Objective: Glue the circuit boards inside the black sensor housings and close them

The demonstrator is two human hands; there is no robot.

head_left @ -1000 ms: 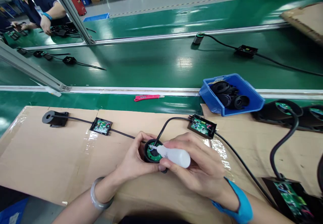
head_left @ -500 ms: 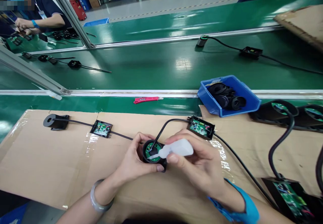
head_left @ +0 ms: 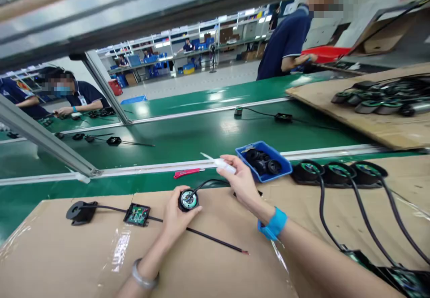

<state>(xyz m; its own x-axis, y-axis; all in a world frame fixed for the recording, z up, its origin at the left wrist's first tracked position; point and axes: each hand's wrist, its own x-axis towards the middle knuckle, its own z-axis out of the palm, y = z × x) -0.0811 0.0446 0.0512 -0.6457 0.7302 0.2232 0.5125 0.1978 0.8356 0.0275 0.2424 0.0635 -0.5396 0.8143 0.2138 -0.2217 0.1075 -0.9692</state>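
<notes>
My left hand (head_left: 177, 213) is closed around a round black housing (head_left: 189, 200) with a ring-shaped green circuit board inside it. A black cable (head_left: 208, 182) rises from the housing's middle and runs behind my right hand. Raised beside the blue bin, my right hand (head_left: 242, 182) grips a small white squeeze bottle (head_left: 224, 165), its thin nozzle pointing up and left, apart from the housing. Left of my left hand lies a small open box with a green circuit board (head_left: 137, 214), cabled to another black housing (head_left: 81, 213). A stripped cable end (head_left: 244, 252) lies on the cardboard.
A blue bin (head_left: 285, 169) of black round parts stands at the bench's back edge, with a red utility knife (head_left: 187, 173) to its left. Several housings (head_left: 339, 172) with thick cables line the right. Beyond runs a green belt (head_left: 188, 132); co-workers stand past it.
My right hand has lifted the bottle away from the housing, up toward the blue bin. The view has tilted up, bringing more of the room in. My left hand keeps its hold on the housing.
</notes>
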